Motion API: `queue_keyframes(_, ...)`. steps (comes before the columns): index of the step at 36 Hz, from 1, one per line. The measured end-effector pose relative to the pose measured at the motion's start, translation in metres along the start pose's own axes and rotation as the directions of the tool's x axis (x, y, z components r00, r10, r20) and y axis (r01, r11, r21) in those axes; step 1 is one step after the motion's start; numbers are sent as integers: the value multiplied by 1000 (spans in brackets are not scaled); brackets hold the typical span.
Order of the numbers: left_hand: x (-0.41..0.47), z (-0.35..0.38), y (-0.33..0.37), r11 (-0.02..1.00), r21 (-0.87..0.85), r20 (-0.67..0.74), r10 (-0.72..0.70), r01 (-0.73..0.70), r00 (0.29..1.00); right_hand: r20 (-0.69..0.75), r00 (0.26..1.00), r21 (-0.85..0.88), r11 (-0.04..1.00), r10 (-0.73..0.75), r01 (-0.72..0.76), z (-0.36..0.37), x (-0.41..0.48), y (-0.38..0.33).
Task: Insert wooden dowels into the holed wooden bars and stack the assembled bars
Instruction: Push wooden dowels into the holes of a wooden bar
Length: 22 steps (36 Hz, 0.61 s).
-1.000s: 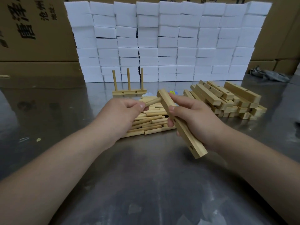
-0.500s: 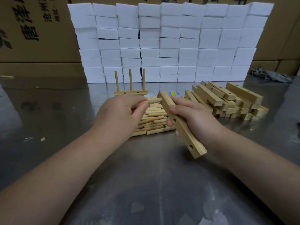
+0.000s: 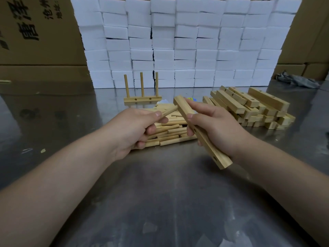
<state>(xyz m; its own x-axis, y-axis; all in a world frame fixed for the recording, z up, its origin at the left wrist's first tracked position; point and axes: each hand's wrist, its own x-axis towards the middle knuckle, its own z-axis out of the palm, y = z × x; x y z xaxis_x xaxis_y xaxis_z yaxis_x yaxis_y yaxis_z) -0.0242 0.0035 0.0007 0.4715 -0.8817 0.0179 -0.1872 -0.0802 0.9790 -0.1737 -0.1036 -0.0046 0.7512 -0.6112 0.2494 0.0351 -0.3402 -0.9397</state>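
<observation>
Dowel pinched in left hand — tip seemingly at bar — right hand grips bar.

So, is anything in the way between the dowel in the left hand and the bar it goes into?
Nothing visible. The dowel in the left hand meets the side of the bar near its far end; the right hand grips the bar lower down.

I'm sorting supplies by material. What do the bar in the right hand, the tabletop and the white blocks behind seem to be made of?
Bar: pale wood, apparently unvarnished, with matte faces, faint grain and drilled holes.
Tabletop: probably stainless steel, being grey with a dull sheen, scuffs and blurry reflections.
White blocks: likely foam or sponge, as they are matte with slightly uneven edges, though the look leaves it open.
</observation>
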Motion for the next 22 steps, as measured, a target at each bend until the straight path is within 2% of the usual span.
queue_keyframes(4,-1,4,-2,996,35,-82,81,-79,993,-7,1000,15,1000,1,-1,1,-2,-1)
queue_keyframes(8,-5,5,-2,917,341,-209,286,-205,935,5,1000,74,997,11,-11,1,-3,-3)
queue_keyframes(10,-8,3,-1,813,506,-195,432,-287,881,25,1000,87,996,16,-18,1,-3,-3)
queue_keyframes(12,-13,1,0,646,673,-125,579,-360,805,56,998,83,996,38,-43,0,-2,-3)
queue_keyframes(14,-15,1,0,493,769,-35,668,-407,744,84,994,97,992,73,-81,-2,-1,-3)
queue_keyframes(15,-15,1,0,469,779,-20,682,-416,731,91,992,105,990,84,-94,-2,-1,-3)
queue_keyframes(18,-14,2,0,518,759,-62,661,-395,748,77,994,117,989,77,-86,0,-1,-3)
queue_keyframes(22,-15,3,1,704,641,-252,570,-307,782,35,998,160,986,50,-54,5,-2,-2)
